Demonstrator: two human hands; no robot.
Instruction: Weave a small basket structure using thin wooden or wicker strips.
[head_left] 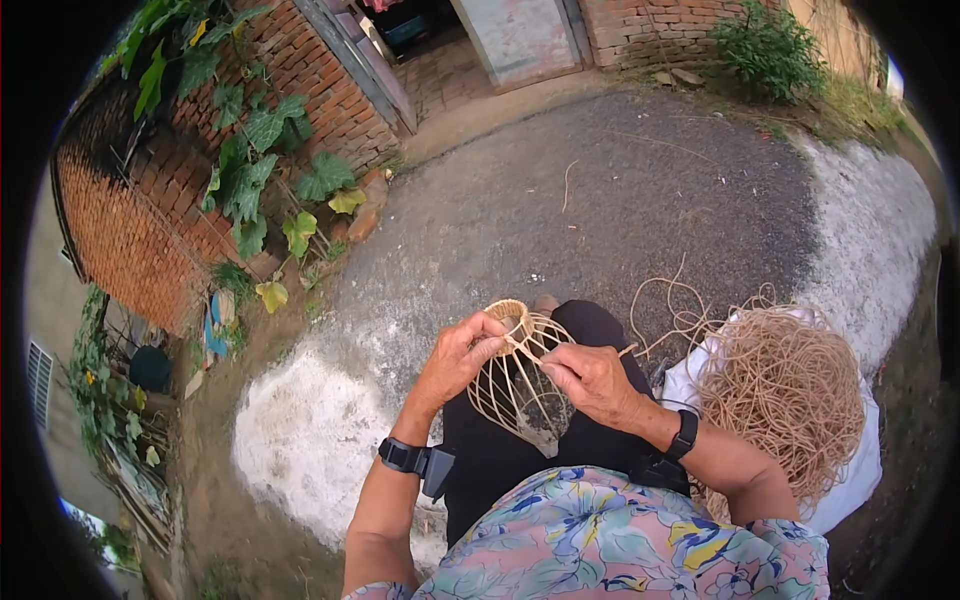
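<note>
An open, basket-like frame of pale thin ribs point(497, 392) rests on my lap between my knees, with a tightly wrapped ring point(508, 310) at its far end. My left hand point(464, 352) is closed at the near side of this ring, thumb and fingers pinching it where ribs meet it. Just to the right, my right hand point(598, 384) pinches a tan cord point(530, 352) drawn close against the ribs. Its fingertips partly hide the cord, which seems to come out again beside the hand.
At my right, a large tangled heap of tan cord point(785, 400) lies on a white sack point(858, 480). A loose cord loop point(672, 285) trails over the grey pavement point(480, 220). Ahead are a brick wall point(330, 90), an open doorway point(435, 70) and leafy vines point(245, 185).
</note>
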